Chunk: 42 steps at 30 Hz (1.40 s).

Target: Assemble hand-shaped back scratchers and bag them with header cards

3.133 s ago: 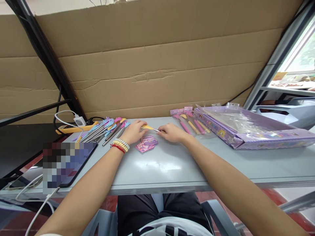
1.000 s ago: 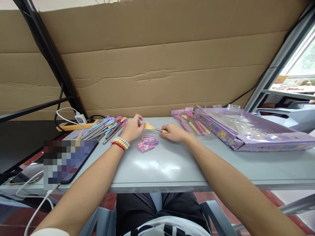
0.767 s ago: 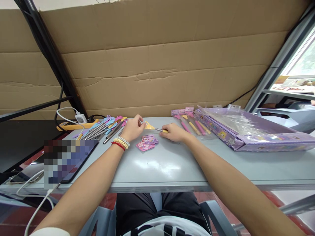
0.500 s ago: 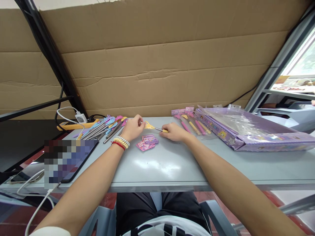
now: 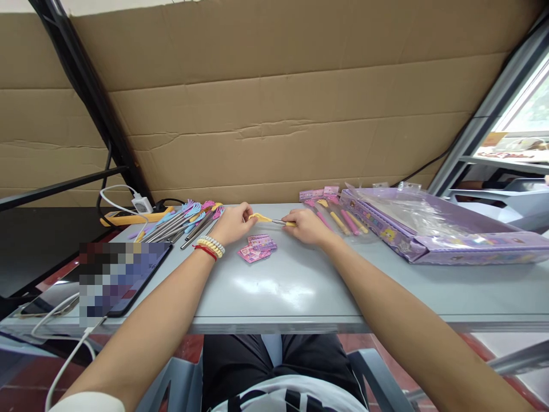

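Note:
Between my hands is a yellow back scratcher [image 5: 262,218] with a short metal shaft, held level above the table. My right hand [image 5: 303,226] is closed round its yellow handle. At the other end, the closed fingers of my left hand [image 5: 235,222] pinch the tip of the yellow claw head, part of which they hide. Small pink and purple printed cards [image 5: 257,249] lie in a loose pile just below the tool. Left of my left hand is a heap of back scratchers [image 5: 184,222] with metal shafts and blue, pink and yellow heads.
Bagged back scratchers with pink cards [image 5: 334,216] lie right of my right hand. Beyond them is a purple box [image 5: 416,252] holding clear plastic bags. A tablet [image 5: 141,277] with a white cable and a yellow power strip [image 5: 124,218] are at left. Cardboard [image 5: 278,131] stands behind the table.
The back scratcher's yellow head has turned from showing its broad face to nearly edge-on. My left fingers have closed in on its tip; my right hand has shifted slightly.

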Tool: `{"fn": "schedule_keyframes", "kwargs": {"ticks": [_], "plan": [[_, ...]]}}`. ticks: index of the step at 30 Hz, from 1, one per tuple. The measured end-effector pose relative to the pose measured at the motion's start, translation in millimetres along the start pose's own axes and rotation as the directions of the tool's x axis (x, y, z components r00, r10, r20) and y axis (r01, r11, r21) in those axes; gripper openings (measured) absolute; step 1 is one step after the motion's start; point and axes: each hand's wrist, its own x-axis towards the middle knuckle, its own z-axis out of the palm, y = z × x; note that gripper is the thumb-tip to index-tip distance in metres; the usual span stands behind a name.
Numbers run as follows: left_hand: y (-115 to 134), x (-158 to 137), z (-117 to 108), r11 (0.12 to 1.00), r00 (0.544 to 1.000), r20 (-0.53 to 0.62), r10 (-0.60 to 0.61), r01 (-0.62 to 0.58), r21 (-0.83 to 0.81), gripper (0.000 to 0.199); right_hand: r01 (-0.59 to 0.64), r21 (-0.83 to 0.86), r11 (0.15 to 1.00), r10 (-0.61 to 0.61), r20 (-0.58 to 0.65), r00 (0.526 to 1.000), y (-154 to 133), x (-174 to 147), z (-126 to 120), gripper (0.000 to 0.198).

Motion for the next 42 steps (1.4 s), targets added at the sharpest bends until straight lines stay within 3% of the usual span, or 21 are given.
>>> {"fn": "schedule_keyframes", "kwargs": {"ticks": [6, 16, 24, 42], "plan": [[0.9, -1.5, 1.6, 0.999, 0.995, 0.083, 0.049, -0.049, -0.004, 0.011, -0.007, -0.041, 0.999, 0.004, -0.082, 0.997, 0.7, -0.4, -0.1, 0.022], [9.1, -3.9, -2.2, 0.994, 0.982, 0.168, 0.090, -0.080, -0.068, 0.004, -0.021, -0.030, 0.999, 0.020, -0.019, 1.000, -1.1, 0.6, -0.1, 0.024], [3.9, -2.0, 1.3, 0.995, 0.983, 0.167, 0.071, -0.059, -0.076, 0.006, -0.062, 0.018, 0.998, 0.061, 0.070, 0.996, -5.0, -0.1, 0.6, 0.020], [-3.6, -0.4, 3.0, 0.992, 0.981, 0.150, 0.124, -0.126, 0.002, 0.015, -0.110, 0.041, 0.993, 0.105, 0.113, 0.988, -6.4, -1.0, -0.9, 0.021]]}}
